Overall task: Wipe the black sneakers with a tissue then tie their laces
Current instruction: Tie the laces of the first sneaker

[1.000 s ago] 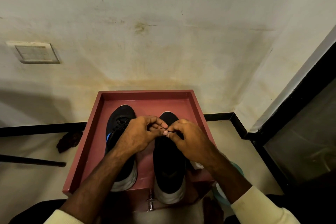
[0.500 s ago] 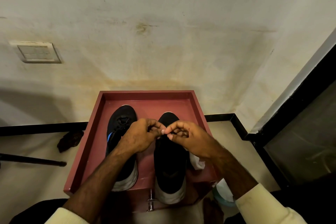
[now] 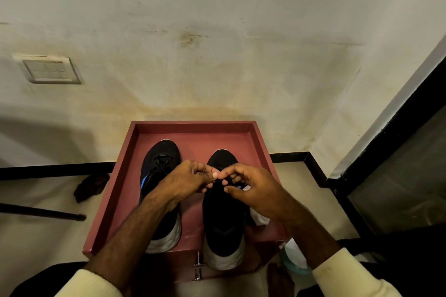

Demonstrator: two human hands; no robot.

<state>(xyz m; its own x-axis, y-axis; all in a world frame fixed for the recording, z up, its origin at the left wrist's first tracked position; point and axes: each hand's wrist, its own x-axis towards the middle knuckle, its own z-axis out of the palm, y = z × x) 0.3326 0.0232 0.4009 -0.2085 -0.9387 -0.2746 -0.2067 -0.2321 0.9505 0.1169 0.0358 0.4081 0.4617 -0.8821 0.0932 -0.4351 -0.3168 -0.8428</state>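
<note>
Two black sneakers with white soles stand side by side in a red tray point(image 3: 193, 128). The left sneaker point(image 3: 160, 159) shows a tied black lace near its toe. Over the right sneaker point(image 3: 223, 222) both hands meet at the lace area. My left hand point(image 3: 185, 182) pinches a black lace between thumb and fingers. My right hand point(image 3: 253, 190) has its fingers curled around the lace close to the left fingertips. A crumpled white tissue point(image 3: 258, 217) lies in the tray beside the right sneaker, partly under my right wrist.
The tray sits on a small red cabinet with a metal handle point(image 3: 198, 270), against a stained wall. A dark rag point(image 3: 91, 187) and a black rod point(image 3: 43, 212) lie on the floor to the left. A black-framed glass door point(image 3: 398, 176) stands at right.
My right hand has opened its curl slightly and drawn a little rightward, and my left hand has shifted with the lace. The sneakers stay where they were.
</note>
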